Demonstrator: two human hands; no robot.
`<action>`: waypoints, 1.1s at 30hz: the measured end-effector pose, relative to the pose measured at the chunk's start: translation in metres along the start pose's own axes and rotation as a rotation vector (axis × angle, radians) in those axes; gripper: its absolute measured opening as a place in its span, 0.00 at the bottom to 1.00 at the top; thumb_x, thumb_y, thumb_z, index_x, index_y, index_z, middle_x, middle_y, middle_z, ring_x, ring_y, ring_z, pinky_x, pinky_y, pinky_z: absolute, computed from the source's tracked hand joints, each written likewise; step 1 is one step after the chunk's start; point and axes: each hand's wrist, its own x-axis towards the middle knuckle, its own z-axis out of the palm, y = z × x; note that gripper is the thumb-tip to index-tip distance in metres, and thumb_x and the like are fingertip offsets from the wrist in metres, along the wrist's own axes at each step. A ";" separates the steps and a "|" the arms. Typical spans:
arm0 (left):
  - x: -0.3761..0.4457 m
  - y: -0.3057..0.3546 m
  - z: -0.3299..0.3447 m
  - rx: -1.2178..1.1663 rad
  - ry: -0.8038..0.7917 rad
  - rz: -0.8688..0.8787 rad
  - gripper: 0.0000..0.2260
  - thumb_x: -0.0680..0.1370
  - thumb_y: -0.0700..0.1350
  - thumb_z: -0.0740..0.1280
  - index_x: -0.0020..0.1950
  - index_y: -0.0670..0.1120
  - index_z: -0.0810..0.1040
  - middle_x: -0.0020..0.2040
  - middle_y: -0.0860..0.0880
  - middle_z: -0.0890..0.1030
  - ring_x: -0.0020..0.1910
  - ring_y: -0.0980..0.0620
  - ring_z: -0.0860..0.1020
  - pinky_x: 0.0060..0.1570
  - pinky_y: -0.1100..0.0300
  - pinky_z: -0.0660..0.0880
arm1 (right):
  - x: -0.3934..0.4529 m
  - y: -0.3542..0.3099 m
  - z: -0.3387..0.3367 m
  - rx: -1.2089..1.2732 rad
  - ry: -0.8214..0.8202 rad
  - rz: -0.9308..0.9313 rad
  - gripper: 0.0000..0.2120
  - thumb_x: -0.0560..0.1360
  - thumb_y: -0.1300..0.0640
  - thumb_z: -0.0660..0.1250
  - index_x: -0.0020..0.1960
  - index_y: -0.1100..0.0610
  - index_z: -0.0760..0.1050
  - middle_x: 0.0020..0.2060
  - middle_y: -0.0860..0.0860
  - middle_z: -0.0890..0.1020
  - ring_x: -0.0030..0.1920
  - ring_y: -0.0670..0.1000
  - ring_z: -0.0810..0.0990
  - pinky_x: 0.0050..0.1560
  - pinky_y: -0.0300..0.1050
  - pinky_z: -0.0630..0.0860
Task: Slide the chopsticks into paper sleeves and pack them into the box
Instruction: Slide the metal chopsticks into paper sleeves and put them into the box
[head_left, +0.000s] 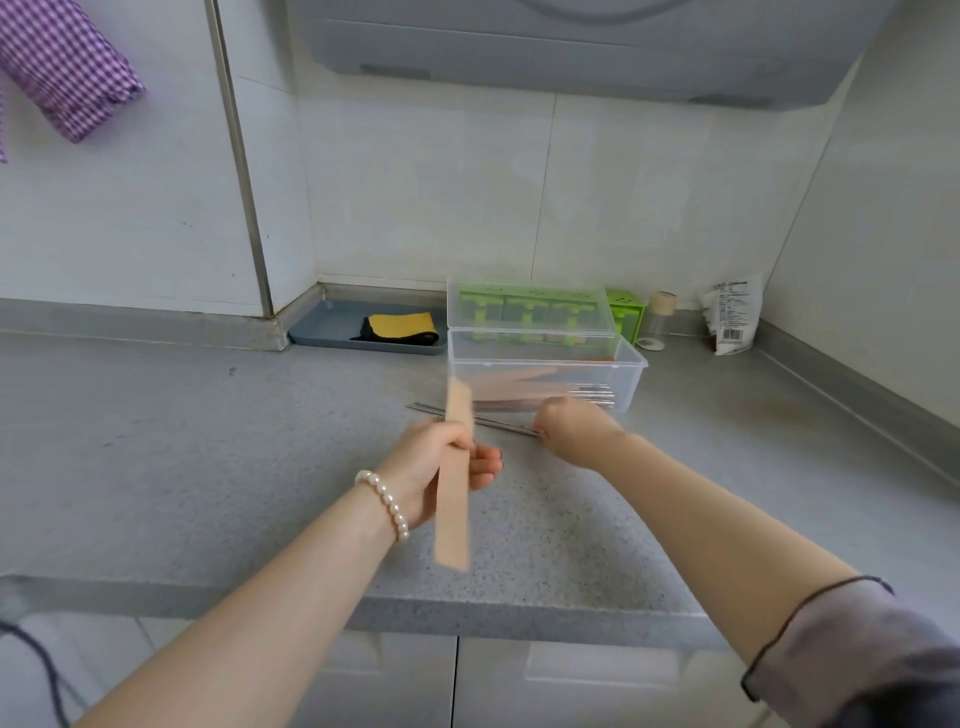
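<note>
Grey counter (208, 441), left hand (441, 467) gripping blurred paper sleeve (454, 499), right hand (571, 431) grip over chopsticks (488, 420) unclear.

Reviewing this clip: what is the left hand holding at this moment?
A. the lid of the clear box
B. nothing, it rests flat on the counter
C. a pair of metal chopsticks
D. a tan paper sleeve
D: the left hand has its fingers curled round a tan paper sleeve, held roughly upright above the counter, while the metal chopsticks lie by the right hand.
</note>
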 end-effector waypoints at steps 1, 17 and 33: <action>0.000 0.000 0.000 0.010 -0.001 0.005 0.11 0.74 0.29 0.55 0.55 0.34 0.69 0.31 0.41 0.81 0.27 0.50 0.80 0.26 0.62 0.78 | 0.000 -0.002 0.000 -0.087 -0.007 -0.026 0.10 0.76 0.66 0.58 0.50 0.61 0.78 0.49 0.57 0.80 0.50 0.58 0.79 0.42 0.46 0.72; -0.008 -0.003 -0.012 0.111 -0.150 -0.004 0.16 0.80 0.52 0.55 0.55 0.42 0.74 0.33 0.45 0.76 0.23 0.54 0.69 0.21 0.63 0.67 | -0.035 0.035 -0.069 1.738 0.447 0.254 0.06 0.71 0.70 0.68 0.37 0.62 0.77 0.26 0.49 0.81 0.27 0.46 0.78 0.33 0.36 0.77; -0.015 -0.010 0.004 0.240 -0.223 0.073 0.10 0.79 0.34 0.59 0.57 0.43 0.74 0.42 0.42 0.81 0.32 0.52 0.80 0.36 0.59 0.80 | -0.070 0.041 -0.099 1.585 0.968 0.371 0.15 0.82 0.53 0.53 0.37 0.55 0.66 0.22 0.48 0.75 0.22 0.47 0.70 0.27 0.39 0.69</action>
